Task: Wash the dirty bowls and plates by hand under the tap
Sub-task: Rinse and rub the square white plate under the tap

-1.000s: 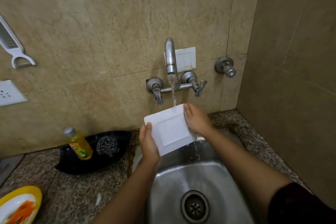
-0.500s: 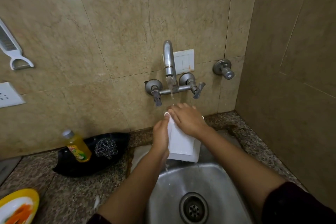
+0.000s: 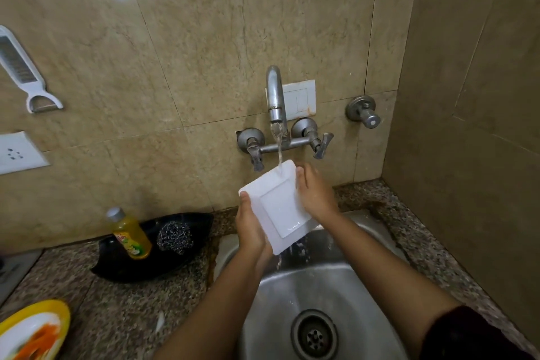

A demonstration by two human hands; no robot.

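Rinsing: white square plate point(image 3: 280, 207) held under running tap point(image 3: 274, 96), tilted so water sheets off the low corner into the sink.
Far left wall: white grater-peeler point(image 3: 26, 73) hanging on tile, above a white socket plate point(image 3: 17, 153); both clear of the splash zone.
Near left corner: yellow-rimmed plate point(image 3: 32, 333) with orange food residue, resting on granite counter point(image 3: 122, 310); likely waiting its turn.
Left of sink: black curved dish point(image 3: 122, 263) holding a yellow soap bottle point(image 3: 130, 235) and a steel scrubber point(image 3: 174, 237), kept within easy reach of the washing.
Left hand point(image 3: 248, 231): clamped on the plate's left edge, thumb over the rim, palm behind, steadying it against the flow.
Plate position: above the back of the steel sink point(image 3: 309, 280), top edge directly under the stream, face toward the camera; looks clean.
Water: striking the upper rim, draining off the bottom corner toward the drain point(image 3: 314, 335).
Right hand point(image 3: 314, 190): fingers together, pressed flat against the plate's right edge, gripping it there.
Right wall: separate round valve point(image 3: 363, 112), untouched.
Judgement: rinse stage for this plate, apparently close to done.
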